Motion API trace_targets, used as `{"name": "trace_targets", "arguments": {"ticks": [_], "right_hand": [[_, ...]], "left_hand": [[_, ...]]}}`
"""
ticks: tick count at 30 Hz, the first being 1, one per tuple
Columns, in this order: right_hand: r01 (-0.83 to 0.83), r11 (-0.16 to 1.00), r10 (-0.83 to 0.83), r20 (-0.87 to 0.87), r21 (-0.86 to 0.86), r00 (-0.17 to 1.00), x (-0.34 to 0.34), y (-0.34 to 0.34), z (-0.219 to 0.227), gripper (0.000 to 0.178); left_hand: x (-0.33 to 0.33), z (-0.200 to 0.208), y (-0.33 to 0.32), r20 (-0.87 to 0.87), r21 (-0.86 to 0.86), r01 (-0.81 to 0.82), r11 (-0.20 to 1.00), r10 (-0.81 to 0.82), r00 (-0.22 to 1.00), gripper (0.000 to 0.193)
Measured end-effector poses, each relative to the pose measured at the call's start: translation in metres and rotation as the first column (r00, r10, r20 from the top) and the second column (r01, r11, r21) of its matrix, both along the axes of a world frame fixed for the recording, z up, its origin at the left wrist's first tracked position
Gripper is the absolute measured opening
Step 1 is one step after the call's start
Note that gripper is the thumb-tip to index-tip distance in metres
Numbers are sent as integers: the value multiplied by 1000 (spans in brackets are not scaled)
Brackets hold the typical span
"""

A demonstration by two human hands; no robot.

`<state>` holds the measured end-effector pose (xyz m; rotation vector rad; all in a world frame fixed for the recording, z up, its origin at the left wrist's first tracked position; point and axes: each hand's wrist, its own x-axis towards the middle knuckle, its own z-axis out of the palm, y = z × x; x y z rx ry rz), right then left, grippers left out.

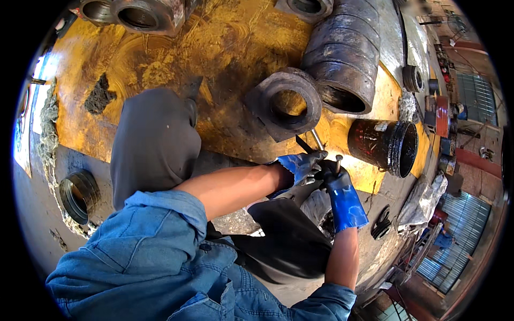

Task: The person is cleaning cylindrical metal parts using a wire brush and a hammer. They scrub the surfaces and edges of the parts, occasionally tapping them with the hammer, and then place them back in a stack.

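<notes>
A thin metal rod (317,139) is gripped by the closed left hand (300,167); right hand (342,195) fingers are closed on a bolt (338,162). Alignment is judged underway; steadying is required next.

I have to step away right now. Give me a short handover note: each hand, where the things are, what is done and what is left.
Left hand, in a blue glove: closed around thin metal rods that point up toward the heavy ring.
Right hand, in a blue glove: gripping a metal pin upright, touching the left hand.
Nearby: black bucket on its side to the right; large pipe section behind the ring, all on the yellow surface.
Done: both pieces in hand.
Left: cannot tell.
</notes>
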<state>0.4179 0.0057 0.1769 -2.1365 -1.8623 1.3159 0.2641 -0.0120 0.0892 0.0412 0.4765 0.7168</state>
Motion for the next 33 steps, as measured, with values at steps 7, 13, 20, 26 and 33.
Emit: {"name": "trace_targets", "arguments": {"ticks": [7, 13, 20, 26, 33], "right_hand": [[173, 980, -174, -6, -95, 985, 26, 35, -58, 28], [225, 973, -222, 58, -50, 973, 32, 54, -50, 25], [201, 979, -201, -1, -28, 980, 29, 58, -54, 25], [128, 980, -131, 9, 151, 991, 43, 57, -65, 20], [-10, 997, 1, 123, 74, 992, 22, 71, -53, 22]], "left_hand": [[35, -49, 32, 360, -73, -139, 988, 156, 920, 33], [51, -37, 51, 288, -151, -219, 964, 255, 923, 35], [69, -68, 63, 325, -286, -124, 950, 218, 920, 38], [57, -49, 69, 346, -247, -82, 965, 167, 923, 42], [51, -56, 61, 181, -103, -178, 979, 195, 964, 35]]}}
